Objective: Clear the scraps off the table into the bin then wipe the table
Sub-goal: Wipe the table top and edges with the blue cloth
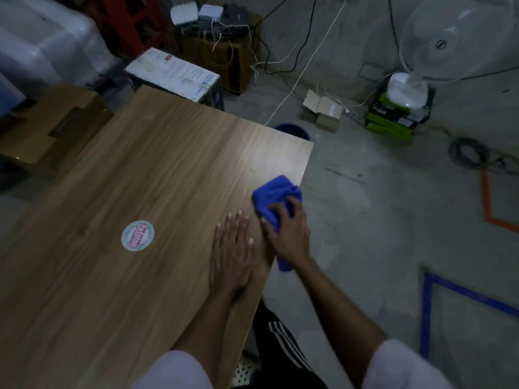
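Observation:
A blue cloth lies bunched on the wooden table near its right edge. My right hand grips the cloth from behind, fingers curled into it; a tail of cloth hangs past the table edge under my wrist. My left hand lies flat on the tabletop just left of the right hand, fingers straight. The blue bin stands on the floor beyond the table's far right corner, mostly hidden by the table. A round white and pink sticker sits on the tabletop. No scraps show on the table.
Cardboard boxes crowd the left side. A white-topped box sits behind the table. Cables, a small open carton and a white fan on green boxes are on the concrete floor to the right. Orange and blue tape marks the floor.

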### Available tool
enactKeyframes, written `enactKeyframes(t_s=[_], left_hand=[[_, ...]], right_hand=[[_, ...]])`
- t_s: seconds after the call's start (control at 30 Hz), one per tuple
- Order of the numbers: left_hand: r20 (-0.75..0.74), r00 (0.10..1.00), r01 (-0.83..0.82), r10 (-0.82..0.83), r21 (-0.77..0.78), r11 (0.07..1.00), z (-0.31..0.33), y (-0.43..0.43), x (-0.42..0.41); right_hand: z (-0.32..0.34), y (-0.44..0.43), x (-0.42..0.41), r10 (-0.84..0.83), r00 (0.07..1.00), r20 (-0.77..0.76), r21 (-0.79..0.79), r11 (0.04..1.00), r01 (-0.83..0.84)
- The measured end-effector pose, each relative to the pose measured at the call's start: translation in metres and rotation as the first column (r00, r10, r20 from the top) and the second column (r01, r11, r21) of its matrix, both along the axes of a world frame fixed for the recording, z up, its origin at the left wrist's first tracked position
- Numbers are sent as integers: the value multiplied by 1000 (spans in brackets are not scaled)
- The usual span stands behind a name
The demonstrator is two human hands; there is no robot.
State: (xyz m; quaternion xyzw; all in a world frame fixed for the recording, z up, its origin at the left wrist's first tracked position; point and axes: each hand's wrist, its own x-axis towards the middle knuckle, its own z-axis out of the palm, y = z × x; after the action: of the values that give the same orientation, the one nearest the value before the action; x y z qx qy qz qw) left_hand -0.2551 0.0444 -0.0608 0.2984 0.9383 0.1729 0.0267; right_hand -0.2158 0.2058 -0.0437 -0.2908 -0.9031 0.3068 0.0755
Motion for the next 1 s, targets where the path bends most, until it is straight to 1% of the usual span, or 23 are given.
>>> enactKeyframes(t_s=[0.07,0.17,0.27,0.33,0.43,0.5,0.57,0.63,0.7,0.83,0.93,1.0], left_hand=[[31,1000,-4,4,0,1000,0,-9,10],[43,999,-15,15,-1,1000,1,-22,25],[16,1000,-18,18,-1,1000,-1,-34,42],[1,1000,-18,18,7,1000,-2,-42,52],[-4,1000,-15,15,-8,1000,1,-55,69],[16,1000,-22,22,-33,999,7,-62,78],[34,999,-23,25,-58,998,10,-73,89],[34,999,-11,13,-81,997,10,-85,98],[39,999,-6,9,-95,995,10,-95,108],[32,998,-45,49,-100,994,9,-114,130],[15,996,-80,83,-129,988,11,-126,149],[9,995,-93,96,-141,986,12,-134,162]], right_hand=[[6,40,-36,-24,998,60,-38,999,26],[6,68,-66,-33,998,54,-80,996,37],[6,46,-47,-59,998,-33,-69,996,57],[1,13,-15,-81,990,-112,-121,990,67],[-11,-55,56,15,981,-191,-156,987,-45],[-12,-87,97,130,978,-165,-140,978,-154],[-9,-89,112,249,960,-130,-95,961,-262],[-6,-68,100,327,940,-101,-19,943,-331],[-2,-39,73,294,954,-60,-2,956,-294],[11,2,24,140,989,41,-66,988,-138],[17,-13,30,93,995,22,-120,989,-90],[12,-45,60,94,996,-7,-164,982,-93]])
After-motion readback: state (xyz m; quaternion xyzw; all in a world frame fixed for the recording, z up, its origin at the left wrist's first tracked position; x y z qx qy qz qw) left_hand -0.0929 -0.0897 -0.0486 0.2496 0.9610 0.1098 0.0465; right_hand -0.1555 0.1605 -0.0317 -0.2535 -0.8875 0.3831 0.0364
